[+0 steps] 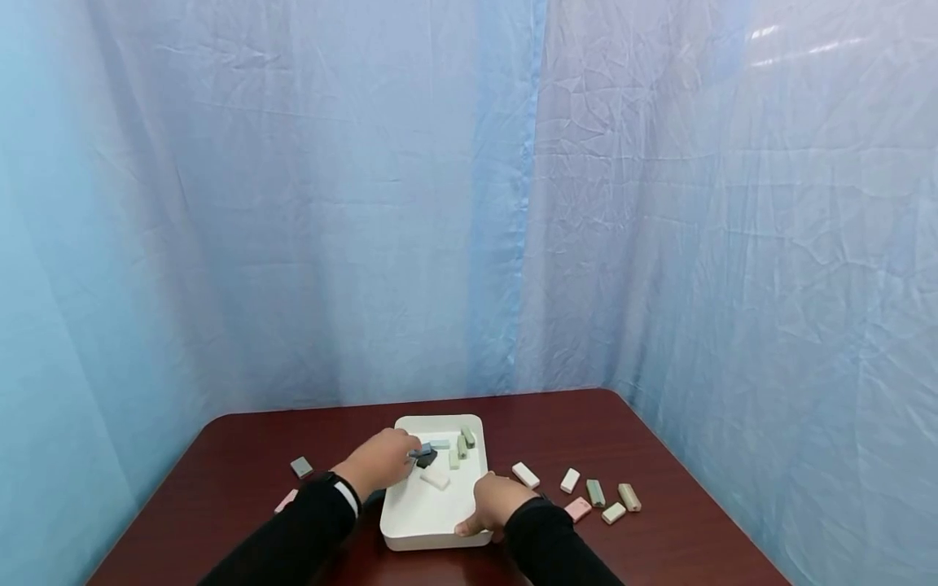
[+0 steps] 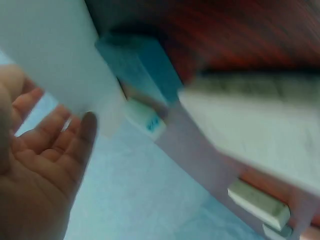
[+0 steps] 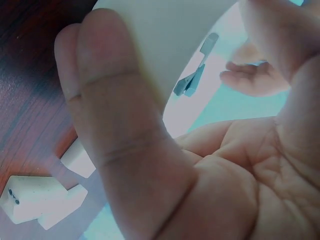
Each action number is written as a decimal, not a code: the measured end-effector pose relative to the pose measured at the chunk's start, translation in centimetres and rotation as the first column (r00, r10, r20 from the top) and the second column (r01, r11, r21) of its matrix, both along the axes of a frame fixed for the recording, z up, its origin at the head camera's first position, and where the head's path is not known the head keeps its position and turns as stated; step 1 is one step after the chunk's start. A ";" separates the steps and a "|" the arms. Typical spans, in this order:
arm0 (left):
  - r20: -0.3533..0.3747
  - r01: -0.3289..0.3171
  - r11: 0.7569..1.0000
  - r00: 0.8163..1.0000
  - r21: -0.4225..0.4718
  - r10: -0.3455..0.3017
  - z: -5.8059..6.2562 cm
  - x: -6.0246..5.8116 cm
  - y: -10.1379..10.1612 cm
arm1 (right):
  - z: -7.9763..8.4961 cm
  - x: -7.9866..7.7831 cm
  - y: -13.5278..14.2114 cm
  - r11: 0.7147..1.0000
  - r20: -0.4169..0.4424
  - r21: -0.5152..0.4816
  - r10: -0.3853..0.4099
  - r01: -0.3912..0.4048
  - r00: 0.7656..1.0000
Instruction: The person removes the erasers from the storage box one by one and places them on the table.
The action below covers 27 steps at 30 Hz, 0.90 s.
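A white tray (image 1: 418, 517) lies on the table holding several small mahjong-like tiles: pale green, white, blue-grey and dark. My right hand (image 1: 500, 500) grips its near right corner, thumb over the rim; in the right wrist view, fingers (image 3: 112, 95) cross its edge. My left hand (image 1: 384, 458) reaches over the left rim, fingertips right at a blue-grey tile (image 1: 425, 448) beside a dark tile (image 1: 427, 460). In the left wrist view its fingers (image 2: 70, 145) are loosely bent, partly hidden behind the tray wall. A white tile (image 1: 436, 480) lies nearer the tray's middle.
Right of the tray several tiles are scattered, among them a pink tile (image 1: 578, 509), a green tile (image 1: 595, 493) and a beige tile (image 1: 628, 497). On the left lie a grey tile (image 1: 301, 467) and a pink tile (image 1: 286, 500). Blue curtains (image 1: 352, 203) surround the dark red table (image 1: 256, 448).
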<state>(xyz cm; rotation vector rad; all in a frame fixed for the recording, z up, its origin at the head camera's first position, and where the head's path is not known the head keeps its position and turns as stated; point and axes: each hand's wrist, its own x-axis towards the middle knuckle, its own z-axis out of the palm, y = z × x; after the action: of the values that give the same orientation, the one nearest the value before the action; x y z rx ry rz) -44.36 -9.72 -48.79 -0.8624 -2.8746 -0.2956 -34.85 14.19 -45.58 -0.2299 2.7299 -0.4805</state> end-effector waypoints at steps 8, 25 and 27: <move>-0.021 -0.118 0.975 0.993 -0.191 0.116 -2.1 -0.1 2.0 | -0.3 0.1 -0.1 1.000 0.014 -0.014 -0.006 0.006 1.000; 0.000 -0.071 0.969 0.997 -0.237 0.073 -2.0 0.4 2.7 | -0.6 -0.2 -0.4 0.999 0.047 -0.004 -0.048 0.048 0.998; -0.006 -0.036 0.968 0.999 -0.249 0.036 -1.9 0.6 2.8 | -0.6 -0.2 -0.5 0.999 0.049 -0.011 -0.052 0.053 0.997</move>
<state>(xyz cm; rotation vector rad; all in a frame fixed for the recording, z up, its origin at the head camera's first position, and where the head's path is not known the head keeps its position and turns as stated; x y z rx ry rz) -43.76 -6.89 -50.73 -0.8441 -2.9652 0.0728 -35.02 13.69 -46.21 -0.1476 2.6918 -0.5108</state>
